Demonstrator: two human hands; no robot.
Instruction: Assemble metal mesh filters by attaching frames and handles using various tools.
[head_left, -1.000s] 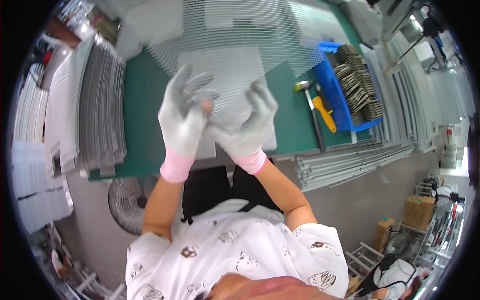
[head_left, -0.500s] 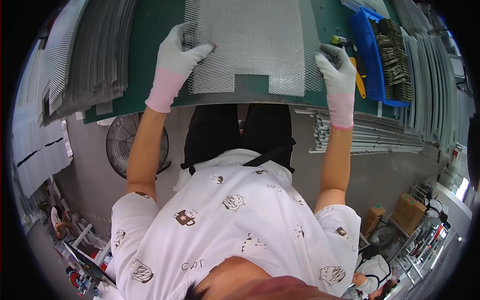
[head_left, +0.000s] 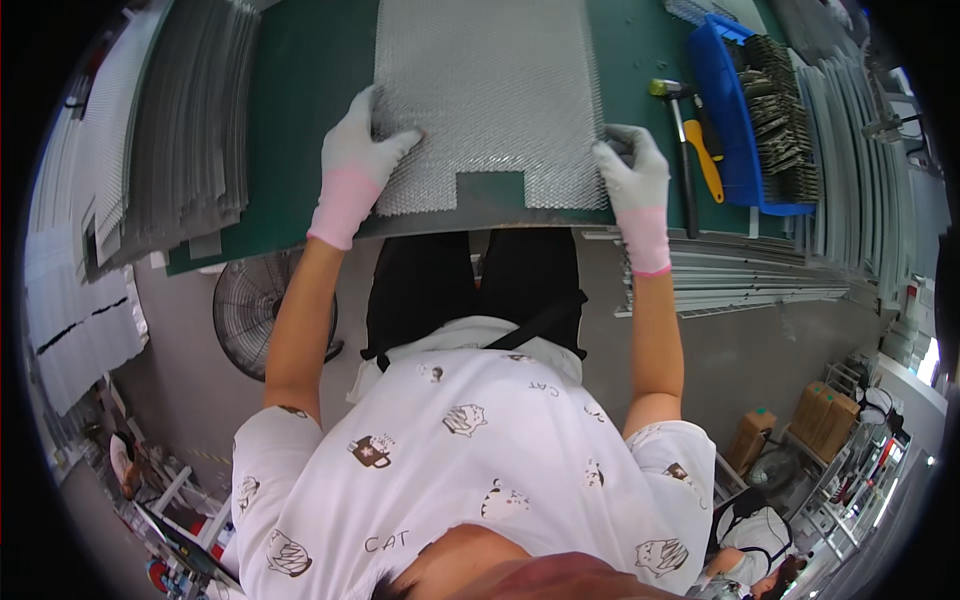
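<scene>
One notched mesh sheet (head_left: 480,100) is lying near the front edge of the table (head_left: 300,120); we're spreading our left hand (head_left: 352,152), thumb and fingers apart, and curling our right hand's (head_left: 637,180) fingers, now closer in, any pinch unclear.

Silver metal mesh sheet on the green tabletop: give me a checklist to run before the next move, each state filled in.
1. Near edge of the silver rectangular metal mesh sheet within the green tabletop: ok.
2. Left hand, in a white glove with pink cuff, at the sheet's left edge: ok, thumb over the mesh.
3. Right hand, gloved alike, gripping the right edge: cannot tell; it is beside it, fingers curled.
4. Black-handled hammer off the sheet: ok, lying to its right.
5. Sheet's far edge: cannot tell, cut off by the picture's top.
</scene>
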